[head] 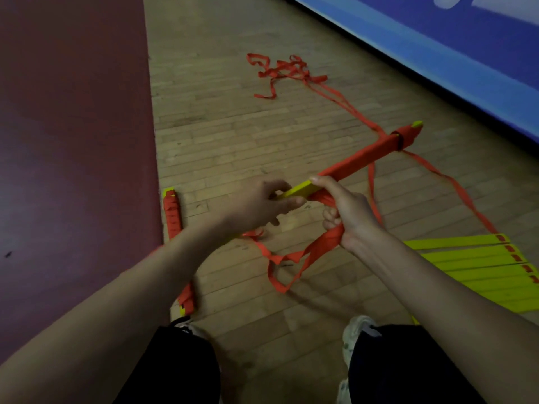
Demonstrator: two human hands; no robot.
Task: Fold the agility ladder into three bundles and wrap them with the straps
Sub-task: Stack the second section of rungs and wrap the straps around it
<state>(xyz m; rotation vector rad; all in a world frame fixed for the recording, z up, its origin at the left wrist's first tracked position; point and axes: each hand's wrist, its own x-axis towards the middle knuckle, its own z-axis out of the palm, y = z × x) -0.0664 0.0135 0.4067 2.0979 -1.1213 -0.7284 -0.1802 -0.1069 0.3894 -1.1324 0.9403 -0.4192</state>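
In the head view, the left hand point(262, 205) curls its fingers round the bare yellow near end of a bundle point(358, 158), held just above the floor point(218, 126); the rest of the bundle is bound in red and slants away to the right; the right hand point(347, 214) grips the strap point(328, 236) in curled fingers, right beside that end, with one straight digit pressed on the bundle; the strap drops from this hand into a slack loop on the floor; a second bundle point(173, 217) lies at the left along the edge of a maroon mat point(73, 112); loose yellow rungs point(481, 266) lie flat at the right; a red tangle point(283, 70) lies farther off, near a blue board point(437, 39).
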